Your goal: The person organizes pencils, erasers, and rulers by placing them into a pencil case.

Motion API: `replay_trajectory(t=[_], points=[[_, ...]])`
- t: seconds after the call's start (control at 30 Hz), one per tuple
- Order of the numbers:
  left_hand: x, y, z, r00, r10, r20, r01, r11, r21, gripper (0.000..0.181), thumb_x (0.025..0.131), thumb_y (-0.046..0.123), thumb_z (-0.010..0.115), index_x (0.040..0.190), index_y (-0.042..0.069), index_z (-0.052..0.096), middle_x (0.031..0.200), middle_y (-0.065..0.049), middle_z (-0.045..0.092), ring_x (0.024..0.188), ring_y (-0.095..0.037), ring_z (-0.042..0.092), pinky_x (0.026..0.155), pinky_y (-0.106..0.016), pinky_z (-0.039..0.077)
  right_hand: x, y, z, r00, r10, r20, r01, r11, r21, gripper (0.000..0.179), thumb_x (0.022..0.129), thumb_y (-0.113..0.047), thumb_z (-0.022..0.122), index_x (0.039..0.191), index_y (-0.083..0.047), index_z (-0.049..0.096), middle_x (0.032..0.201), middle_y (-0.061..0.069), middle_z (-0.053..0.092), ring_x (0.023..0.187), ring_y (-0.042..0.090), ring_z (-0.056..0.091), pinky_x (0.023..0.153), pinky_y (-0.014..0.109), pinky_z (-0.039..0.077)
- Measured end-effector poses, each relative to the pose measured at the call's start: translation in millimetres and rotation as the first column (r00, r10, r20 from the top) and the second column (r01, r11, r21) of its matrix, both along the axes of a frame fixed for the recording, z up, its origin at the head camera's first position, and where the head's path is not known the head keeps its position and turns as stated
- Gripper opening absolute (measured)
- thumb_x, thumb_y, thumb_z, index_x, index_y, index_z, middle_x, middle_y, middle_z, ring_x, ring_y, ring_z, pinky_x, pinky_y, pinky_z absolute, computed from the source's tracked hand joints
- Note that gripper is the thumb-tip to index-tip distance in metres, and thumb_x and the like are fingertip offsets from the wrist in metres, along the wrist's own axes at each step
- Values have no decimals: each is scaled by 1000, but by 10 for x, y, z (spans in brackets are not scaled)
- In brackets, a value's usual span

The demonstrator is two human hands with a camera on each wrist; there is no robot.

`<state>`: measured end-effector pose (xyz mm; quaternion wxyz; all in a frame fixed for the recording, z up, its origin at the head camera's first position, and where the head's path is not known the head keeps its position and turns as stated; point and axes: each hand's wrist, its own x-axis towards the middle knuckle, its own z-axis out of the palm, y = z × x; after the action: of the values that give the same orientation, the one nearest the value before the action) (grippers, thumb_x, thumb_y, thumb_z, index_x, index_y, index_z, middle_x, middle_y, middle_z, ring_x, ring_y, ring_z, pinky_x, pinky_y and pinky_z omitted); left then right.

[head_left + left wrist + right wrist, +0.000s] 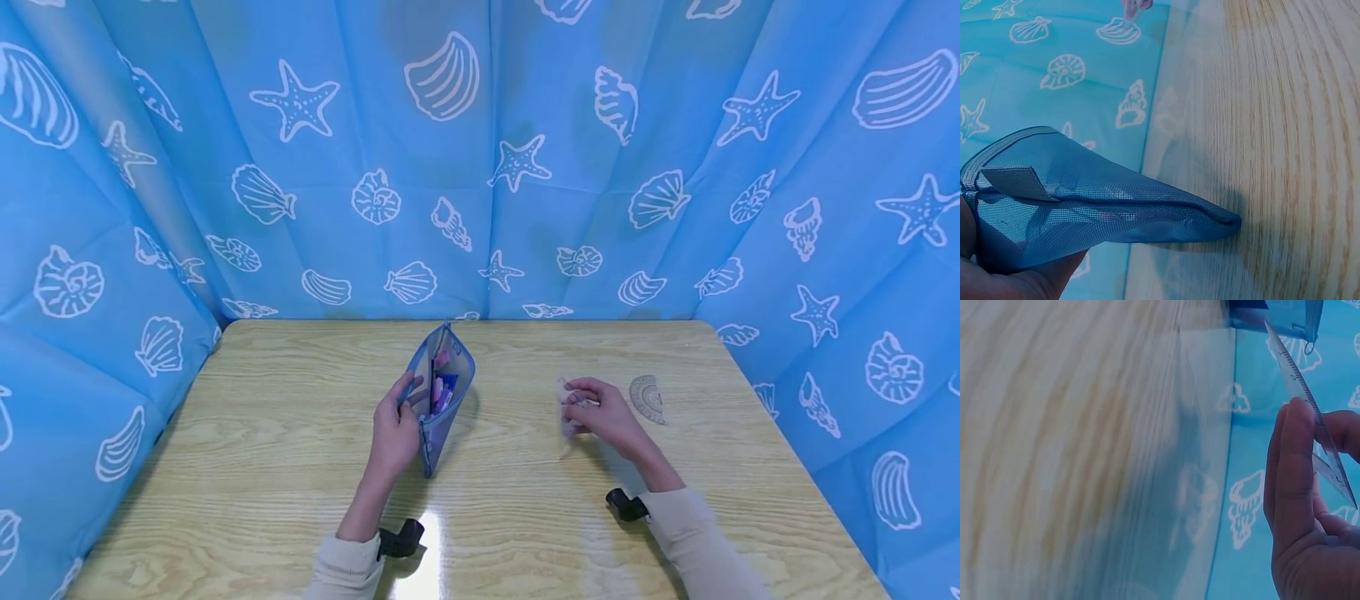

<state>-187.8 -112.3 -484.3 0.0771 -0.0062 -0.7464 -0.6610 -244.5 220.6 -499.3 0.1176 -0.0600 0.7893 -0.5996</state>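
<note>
My left hand [395,429] grips a blue mesh pencil case [437,440] by its left side. The case is unzipped, its mouth gaping upward, with pink and purple items [441,395] visible inside. In the left wrist view, the see-through mesh [1097,187] tapers to a corner close over the table. To the right of the case, my right hand [611,417] pinches a clear plastic set square [1302,384] between thumb and fingers. Black scale marks run along its edge, and part of it is hidden by the fingers.
A clear protractor [647,399] lies on the wooden table [262,433], just right of my right hand. A blue curtain [322,208] with white shells and starfish hangs behind the table and along both sides. Light glares off the front of the tabletop.
</note>
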Motion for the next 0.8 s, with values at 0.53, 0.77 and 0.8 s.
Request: replay_trajectory(t=[0.53,0.77,0.8], points=[[4,16,-9,1000,-2,-2,2,1000,9,54,101,-9,26,155,-7,29,152,-26,46,136,-44,50,108,-53,51,-122,-313,71,999,13,-39,-15,999,-42,45,96,-1,63,136,12,50,102,13,62,82,14,71,71,35,66],[8,24,-12,1000,2,-9,-2,1000,15,54,101,-9,26,155,-8,30,152,-27,46,136,-45,50,112,-58,45,-183,-428,121,999,7,-39,-10,997,-74,44,95,-1,63,136,11,51,101,11,63,81,13,70,72,34,66],[8,25,-13,1000,3,-10,-3,1000,15,54,101,-9,26,155,-8,30,152,-27,46,136,-45,50,112,-57,45,-192,-447,129,999,9,-39,-12,997,-78,44,95,-1,63,136,11,51,101,11,63,82,13,70,72,34,66]])
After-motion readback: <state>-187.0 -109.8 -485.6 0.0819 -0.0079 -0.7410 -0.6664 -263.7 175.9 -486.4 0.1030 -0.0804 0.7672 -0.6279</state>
